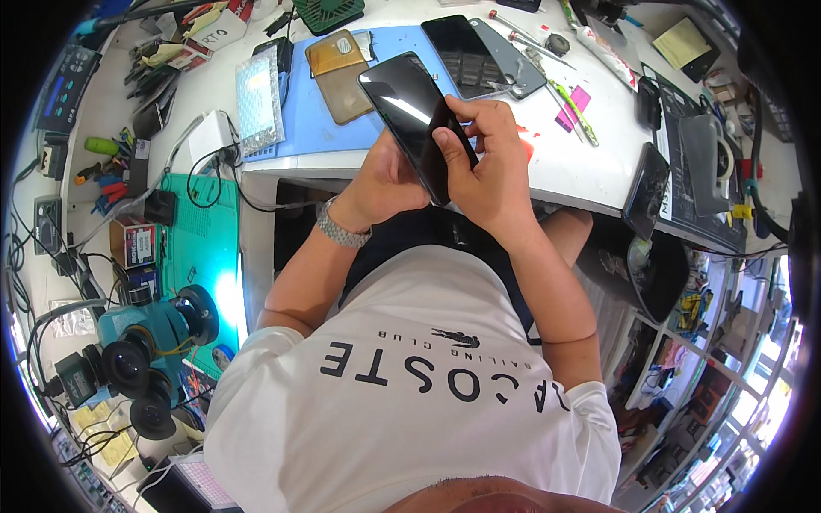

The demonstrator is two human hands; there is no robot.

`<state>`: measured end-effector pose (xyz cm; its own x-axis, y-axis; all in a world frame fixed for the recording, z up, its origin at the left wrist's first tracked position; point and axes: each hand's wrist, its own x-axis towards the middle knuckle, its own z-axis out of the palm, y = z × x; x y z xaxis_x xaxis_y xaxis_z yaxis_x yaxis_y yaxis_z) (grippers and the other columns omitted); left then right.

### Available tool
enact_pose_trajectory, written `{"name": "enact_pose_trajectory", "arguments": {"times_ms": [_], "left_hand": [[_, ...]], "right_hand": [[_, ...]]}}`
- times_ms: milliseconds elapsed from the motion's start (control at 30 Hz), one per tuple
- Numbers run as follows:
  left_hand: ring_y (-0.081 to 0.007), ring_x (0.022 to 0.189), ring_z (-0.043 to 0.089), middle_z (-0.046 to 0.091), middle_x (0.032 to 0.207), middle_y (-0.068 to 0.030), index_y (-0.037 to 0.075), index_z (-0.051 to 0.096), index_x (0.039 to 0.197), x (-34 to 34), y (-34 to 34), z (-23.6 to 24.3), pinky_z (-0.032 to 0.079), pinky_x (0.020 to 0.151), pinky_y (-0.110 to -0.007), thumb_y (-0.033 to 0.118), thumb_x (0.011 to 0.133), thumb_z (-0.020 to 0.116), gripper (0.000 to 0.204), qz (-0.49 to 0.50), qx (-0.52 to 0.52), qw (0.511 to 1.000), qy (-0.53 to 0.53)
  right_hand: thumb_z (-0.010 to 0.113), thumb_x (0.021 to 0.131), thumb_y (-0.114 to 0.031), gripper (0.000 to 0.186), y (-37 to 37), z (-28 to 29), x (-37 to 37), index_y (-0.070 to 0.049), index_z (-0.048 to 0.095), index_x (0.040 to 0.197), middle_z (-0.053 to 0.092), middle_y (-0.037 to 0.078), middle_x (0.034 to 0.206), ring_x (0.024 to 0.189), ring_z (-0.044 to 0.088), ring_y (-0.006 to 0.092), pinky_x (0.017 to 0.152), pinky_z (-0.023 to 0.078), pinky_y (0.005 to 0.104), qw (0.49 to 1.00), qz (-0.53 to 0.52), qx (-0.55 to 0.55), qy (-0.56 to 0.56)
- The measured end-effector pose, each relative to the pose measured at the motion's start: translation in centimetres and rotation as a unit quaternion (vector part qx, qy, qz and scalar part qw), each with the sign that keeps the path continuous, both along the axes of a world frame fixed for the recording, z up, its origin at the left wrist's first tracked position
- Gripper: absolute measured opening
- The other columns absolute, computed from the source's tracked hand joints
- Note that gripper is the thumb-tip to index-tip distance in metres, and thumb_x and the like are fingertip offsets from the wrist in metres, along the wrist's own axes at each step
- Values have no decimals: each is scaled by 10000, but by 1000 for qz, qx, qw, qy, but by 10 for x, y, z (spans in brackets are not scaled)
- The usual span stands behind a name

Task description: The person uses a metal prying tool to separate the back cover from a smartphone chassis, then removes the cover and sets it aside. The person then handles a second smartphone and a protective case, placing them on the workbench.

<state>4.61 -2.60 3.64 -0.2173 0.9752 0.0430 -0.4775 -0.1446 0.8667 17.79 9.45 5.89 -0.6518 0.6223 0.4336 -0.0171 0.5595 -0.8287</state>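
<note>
A black smartphone [400, 128] is held between my two hands in front of my body, above the bench's near edge. Its dark, glossy screen faces up and reflects a bright streak of light. My left hand [385, 184], with a metal watch [342, 227] on the wrist, supports the phone's lower left side from beneath; most of its fingers are hidden. My right hand [492, 162] grips the opposite edge, the thumb lying over the screen and the fingers curled at the side. A brownish see-through phone case [340, 75] lies just beyond the phone.
A blue mat [295, 128] carries a bubble-wrap pouch [259, 98]. Behind my right hand lie a dark phone [457, 51], a grey phone [520, 64], screwdrivers [534, 43] and a pink card [573, 108]. A teal microscope [141, 333] stands left; another phone [647, 190] sits at the right edge.
</note>
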Motion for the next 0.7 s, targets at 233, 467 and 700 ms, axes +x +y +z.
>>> {"name": "enact_pose_trajectory", "arguments": {"times_ms": [233,467,700], "left_hand": [[-234,1441,471,466,1503,-82,93,279,1601,1,6,4,461,1145,-404,-53,736,651,953,-41,4,998,44],[-261,1456,426,388,1565,-108,103,155,1659,7,5,8,462,1143,-430,-60,790,718,1049,-54,-37,986,151],[-248,1360,494,409,1525,-120,86,-38,1694,3,3,4,568,1032,-434,23,827,834,1231,-31,-13,968,250]], "right_hand": [[732,915,6,288,-1,3,1,-1,659,1194,609,149,1029,860,604,265,725,513,352,1000,3,-5,12],[745,952,-42,114,-3,19,1,-10,703,1053,704,87,939,762,630,155,690,520,288,1000,22,13,19],[716,954,-31,56,-4,35,7,5,675,964,690,76,832,703,623,145,674,521,284,999,26,16,8]]}}
